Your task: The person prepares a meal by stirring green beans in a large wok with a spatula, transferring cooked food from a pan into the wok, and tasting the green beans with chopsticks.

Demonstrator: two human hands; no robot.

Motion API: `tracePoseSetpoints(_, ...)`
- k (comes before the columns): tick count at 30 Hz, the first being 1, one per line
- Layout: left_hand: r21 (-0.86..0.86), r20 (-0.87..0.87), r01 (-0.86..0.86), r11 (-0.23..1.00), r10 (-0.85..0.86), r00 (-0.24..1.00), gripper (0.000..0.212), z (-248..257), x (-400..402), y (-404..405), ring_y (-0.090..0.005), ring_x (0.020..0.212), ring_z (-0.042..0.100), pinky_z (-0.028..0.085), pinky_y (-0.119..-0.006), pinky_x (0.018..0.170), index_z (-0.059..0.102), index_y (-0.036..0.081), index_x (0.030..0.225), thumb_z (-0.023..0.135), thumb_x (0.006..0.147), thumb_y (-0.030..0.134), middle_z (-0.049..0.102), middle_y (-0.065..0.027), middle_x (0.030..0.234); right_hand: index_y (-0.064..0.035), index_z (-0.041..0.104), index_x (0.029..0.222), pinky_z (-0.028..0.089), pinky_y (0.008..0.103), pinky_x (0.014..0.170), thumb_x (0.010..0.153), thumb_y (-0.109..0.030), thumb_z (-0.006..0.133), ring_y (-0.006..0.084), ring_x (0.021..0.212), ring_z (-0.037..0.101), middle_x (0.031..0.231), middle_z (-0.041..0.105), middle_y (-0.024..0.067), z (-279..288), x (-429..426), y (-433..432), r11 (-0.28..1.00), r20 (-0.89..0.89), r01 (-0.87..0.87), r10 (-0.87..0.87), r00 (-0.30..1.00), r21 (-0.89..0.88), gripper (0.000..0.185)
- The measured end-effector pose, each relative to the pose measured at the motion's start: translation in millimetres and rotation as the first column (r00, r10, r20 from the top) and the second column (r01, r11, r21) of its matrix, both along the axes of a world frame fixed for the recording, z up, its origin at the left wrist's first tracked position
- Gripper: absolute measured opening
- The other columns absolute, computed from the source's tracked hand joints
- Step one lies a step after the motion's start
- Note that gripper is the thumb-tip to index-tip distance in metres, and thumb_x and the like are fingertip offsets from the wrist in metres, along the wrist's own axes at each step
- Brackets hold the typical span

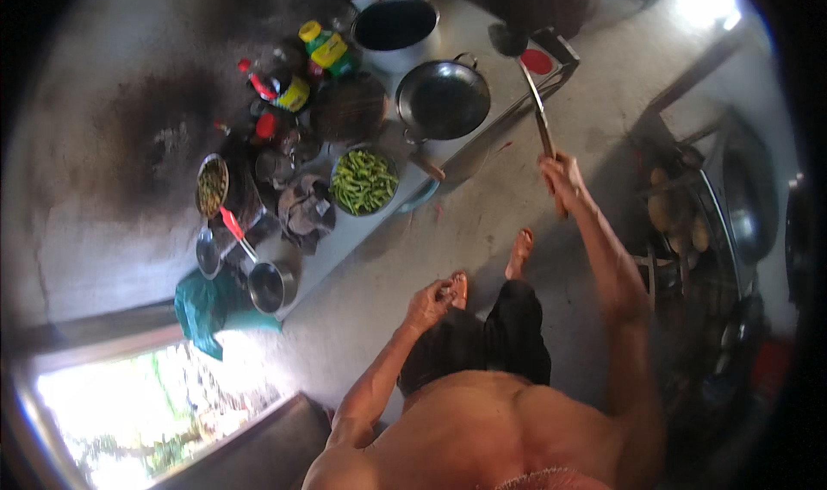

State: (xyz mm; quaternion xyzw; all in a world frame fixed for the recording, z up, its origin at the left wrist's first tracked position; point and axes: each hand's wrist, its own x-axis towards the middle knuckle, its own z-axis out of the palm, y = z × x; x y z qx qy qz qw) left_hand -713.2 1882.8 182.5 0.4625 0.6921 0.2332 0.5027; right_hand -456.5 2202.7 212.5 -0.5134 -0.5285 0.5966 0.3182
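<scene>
My right hand [561, 180] is closed around the wooden handle of a long cooking ladle or spatula [535, 95]. Its dark metal head is raised in front of the far end of the counter, where it overlaps a red disc in the view. Bent at the fingers, my left hand [429, 306] hangs before my dark trousers with nothing visible in it. On the counter to the left sit an empty two-handled wok [443, 100] and a bowl of green peppers [364, 181]. A round wooden board [349, 107] lies beside the wok.
Behind these stand a large pot [395, 34], a green bottle with a yellow cap [327, 47] and a dark sauce bottle [284, 92]. Nearer are a dish of food [212, 186], a cloth [307, 212] and a saucepan [270, 287]. Cluttered shelving [685, 225] lines the right.
</scene>
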Motion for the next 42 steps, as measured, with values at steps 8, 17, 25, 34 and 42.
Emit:
tracePoseSetpoints(8, -0.226, -0.061, -0.564, 0.794, 0.567, 0.822, 0.03, -24.3, 55.4, 3.4, -0.0141, 0.063, 0.063, 0.051, -0.028, 0.059, 0.06, 0.0, 0.111, 0.06, 0.09, 0.023, 0.067, -0.0089, 0.076, -0.0032, 0.056, 0.082, 0.039, 0.0289, 0.042, 0.086, -0.025, 0.062, 0.0088, 0.05, 0.046, 0.063, 0.051, 0.0003, -72.6, -38.0, 173.6, 0.982, 0.057, -0.188, 0.186, 0.981, 0.017, 0.023)
tracePoseSetpoints(17, -0.184, -0.105, -0.723, 0.666, 0.718, 0.688, 0.027, -15.5, 85.0, 25.3, -0.0147, 0.066, 0.064, 0.051, -0.028, 0.06, 0.059, -0.001, 0.11, 0.058, 0.092, 0.02, 0.067, -0.0097, 0.078, -0.0084, 0.052, 0.122, 0.048, 0.0448, 0.077, 0.084, -0.028, 0.062, 0.0311, 0.089, 0.064, 0.098, 0.064, 0.0146, -95.1, -68.8, 253.8, 0.845, 0.717, -0.496, 0.218, 0.662, 0.201, 0.044)
tracePoseSetpoints(25, -0.172, -0.077, -0.667, 0.725, 0.665, 0.743, 0.029, -28.6, 46.1, 37.5, -0.0157, 0.07, 0.065, 0.053, -0.028, 0.062, 0.059, 0.0, 0.114, 0.059, 0.092, 0.018, 0.066, -0.0111, 0.078, -0.013, 0.054, 0.123, 0.048, 0.0452, 0.084, 0.083, -0.028, 0.063, 0.0322, 0.102, 0.06, 0.116, 0.058, 0.0143, -36.7, -102.5, 249.8, 0.809, 0.877, -0.549, 0.094, 0.472, 0.209, 0.044)
tracePoseSetpoints(34, -0.127, 0.156, -0.545, 0.829, 0.56, 0.814, 0.029, -9.8, -64.1, 81.1, -0.0147, 0.068, 0.064, 0.05, -0.028, 0.062, 0.058, 0.003, 0.115, 0.062, 0.09, 0.017, 0.066, -0.0096, 0.082, -0.0087, 0.06, 0.104, 0.05, 0.0429, 0.079, 0.081, -0.024, 0.065, 0.0329, 0.094, 0.062, 0.1, 0.064, 0.0108, 8.2, -330.6, 160.0, 0.399, 0.729, -0.767, 0.283, 0.624, 0.502, 0.028)
tracePoseSetpoints(42, -0.037, 0.288, -0.7, 0.713, 0.678, 0.676, 0.032, 35.4, -169.0, 38.7, -0.0109, 0.068, 0.06, 0.05, -0.024, 0.064, 0.057, 0.003, 0.12, 0.063, 0.09, 0.013, 0.064, -0.0059, 0.08, -0.0102, 0.057, 0.101, 0.049, 0.0508, 0.072, 0.082, -0.032, 0.064, 0.0356, 0.09, 0.064, 0.092, 0.066, 0.0143, -21.8, -421.1, 170.3, 0.428, 0.934, -0.892, 0.239, 0.265, 0.143, 0.03)
